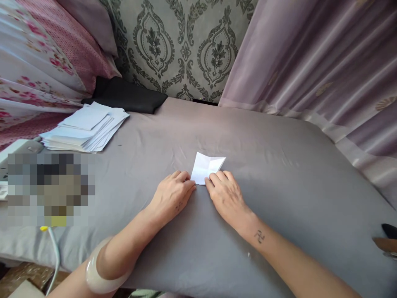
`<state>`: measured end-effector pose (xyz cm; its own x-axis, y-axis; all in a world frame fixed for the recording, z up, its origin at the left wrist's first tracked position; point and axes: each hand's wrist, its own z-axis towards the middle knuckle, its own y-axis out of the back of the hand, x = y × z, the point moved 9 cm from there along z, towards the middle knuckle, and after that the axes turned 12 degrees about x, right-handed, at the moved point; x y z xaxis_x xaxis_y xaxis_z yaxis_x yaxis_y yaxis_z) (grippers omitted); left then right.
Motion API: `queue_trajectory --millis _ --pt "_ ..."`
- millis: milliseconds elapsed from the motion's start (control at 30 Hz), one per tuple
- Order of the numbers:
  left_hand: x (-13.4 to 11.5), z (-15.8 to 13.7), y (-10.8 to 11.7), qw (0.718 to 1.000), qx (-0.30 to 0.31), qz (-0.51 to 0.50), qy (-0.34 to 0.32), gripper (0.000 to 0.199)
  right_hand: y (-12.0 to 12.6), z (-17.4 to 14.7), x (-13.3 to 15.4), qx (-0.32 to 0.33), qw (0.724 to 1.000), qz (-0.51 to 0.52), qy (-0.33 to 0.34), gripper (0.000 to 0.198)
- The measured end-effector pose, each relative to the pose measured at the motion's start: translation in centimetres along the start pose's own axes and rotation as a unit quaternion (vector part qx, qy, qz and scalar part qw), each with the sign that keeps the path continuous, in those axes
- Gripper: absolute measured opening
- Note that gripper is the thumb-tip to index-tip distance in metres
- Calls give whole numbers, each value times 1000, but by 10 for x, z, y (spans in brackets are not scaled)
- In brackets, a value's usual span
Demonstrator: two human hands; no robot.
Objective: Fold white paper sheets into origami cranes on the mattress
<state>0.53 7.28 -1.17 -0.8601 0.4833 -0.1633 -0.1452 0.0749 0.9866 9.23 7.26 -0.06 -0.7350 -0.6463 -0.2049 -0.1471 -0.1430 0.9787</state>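
Black material behind paper stack, left hand, right hand touching folded paper

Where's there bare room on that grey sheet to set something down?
The widest patch lies between the right hand and purple curtain; another, between folded paper and patterned wallpaper. Crowded: around the paper stack and power strip, and around the folded paper, where the left hand also rests.

A small white paper, creased and partly folded, lies on the grey sheet.
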Motion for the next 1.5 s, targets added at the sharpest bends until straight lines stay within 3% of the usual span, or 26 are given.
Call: queue_trajectory --millis 167,333,600,833,1100,1500 --pt "-9 -3 0 995 58 63 43 29 -3 0 0 14 1000 11 7 17" --pt "-4 -6 -4 992 88 28 86 36 -1 0 5 20 1000 5 18 17" --pt "15 -7 -6 989 73 -60 117 27 3 3 15 6 999 -5 43 21" --pt "24 -5 -9 980 69 -111 151 28 -1 7 -4 16 993 118 -2 22" --pt "46 -1 -19 947 65 -238 206 23 -12 21 -28 103 955 272 -65 20" --pt "50 4 -20 926 90 -285 230 23 -19 47 -40 210 937 261 -100 19"
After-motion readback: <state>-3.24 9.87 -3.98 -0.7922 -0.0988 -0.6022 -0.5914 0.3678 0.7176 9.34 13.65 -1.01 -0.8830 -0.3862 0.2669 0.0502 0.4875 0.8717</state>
